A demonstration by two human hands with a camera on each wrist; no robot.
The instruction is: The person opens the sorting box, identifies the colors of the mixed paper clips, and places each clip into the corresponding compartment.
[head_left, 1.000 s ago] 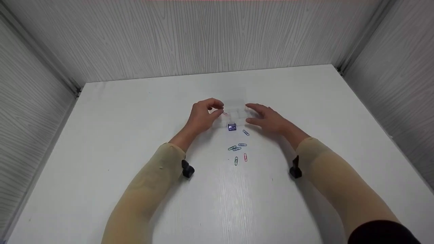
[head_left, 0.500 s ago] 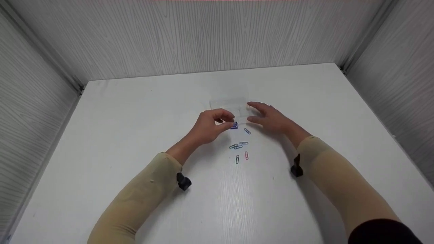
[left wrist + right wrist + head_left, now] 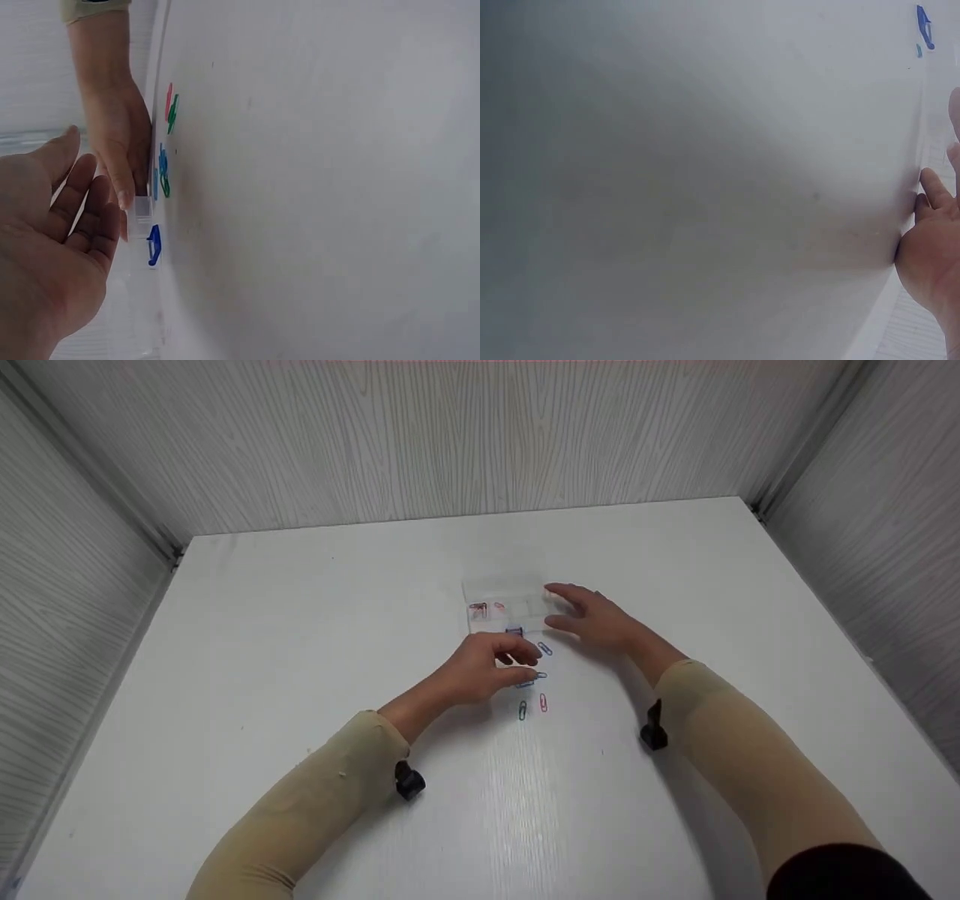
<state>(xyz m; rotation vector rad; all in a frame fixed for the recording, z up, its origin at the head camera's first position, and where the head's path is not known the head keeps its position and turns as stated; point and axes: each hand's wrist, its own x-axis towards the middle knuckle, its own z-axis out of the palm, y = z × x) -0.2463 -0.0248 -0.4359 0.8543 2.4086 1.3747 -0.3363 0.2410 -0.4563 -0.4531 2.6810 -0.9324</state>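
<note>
Left hand (image 3: 491,666): fingers softly bent, thumb held apart from them, a gap of air between; it hangs low over the paper clips, palm and loose fingers plain in the left wrist view. Thumb tip just beside the blue clips (image 3: 525,684), thin looped wire, partly hidden by the hand; contact cannot be told.

Right hand (image 3: 596,619): relaxed, thumb and fingers spread in a wide C around the right end of the box (image 3: 504,587). Whether the fingertips press on it is unclear.

Box: clear plastic, low and rectangular, edges faint against the white table (image 3: 570,810); glossy blue latch (image 3: 514,631) at the middle of the near side. Inside, toward the left, a dark reddish clip cluster (image 3: 478,610), with a pale red clip (image 3: 499,606) to its right; dividing lines too faint to follow.

On the table, nearer than the box: slanted blue clip (image 3: 545,649) near the latch; red clip (image 3: 544,703) and green clip (image 3: 523,710) side by side, apart, both lengthwise. All are rounded, elongated loops.

Surroundings: smooth tabletop with a slight sheen; back wall (image 3: 450,435) grey-white with streaky woodgrain; matte beige sleeves (image 3: 735,742).
</note>
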